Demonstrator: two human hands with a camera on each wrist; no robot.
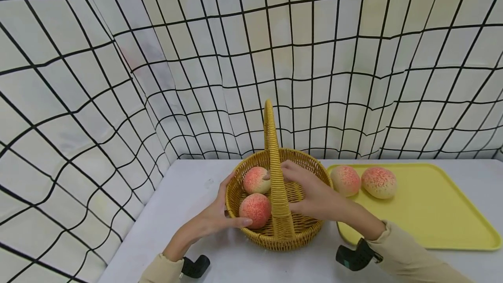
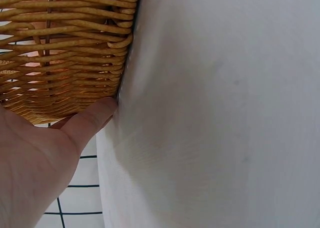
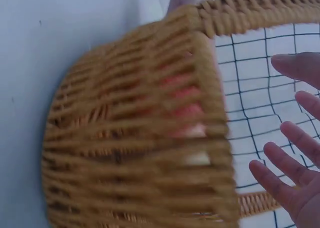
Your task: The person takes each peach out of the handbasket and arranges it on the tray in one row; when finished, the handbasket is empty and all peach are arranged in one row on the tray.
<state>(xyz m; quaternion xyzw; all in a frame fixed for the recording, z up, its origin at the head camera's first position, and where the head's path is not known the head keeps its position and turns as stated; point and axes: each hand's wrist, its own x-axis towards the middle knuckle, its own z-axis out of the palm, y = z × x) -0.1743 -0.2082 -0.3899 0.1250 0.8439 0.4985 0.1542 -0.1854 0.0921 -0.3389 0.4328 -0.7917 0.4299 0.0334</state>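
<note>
A woven wicker basket with a tall arched handle stands on the table. Two pink-and-cream peaches lie in its left half, a rear peach and a front peach. My left hand holds the basket's left side, its thumb at the rim near the front peach. The left wrist view shows fingers against the wicker, low by the table. Over the basket's right half, my right hand reaches in with fingers spread, fingertips near the rear peach. Nothing is in its grasp in the right wrist view.
A yellow tray lies right of the basket, with a left peach and a right peach at its back left. Behind the white table rises a black net against white cloth.
</note>
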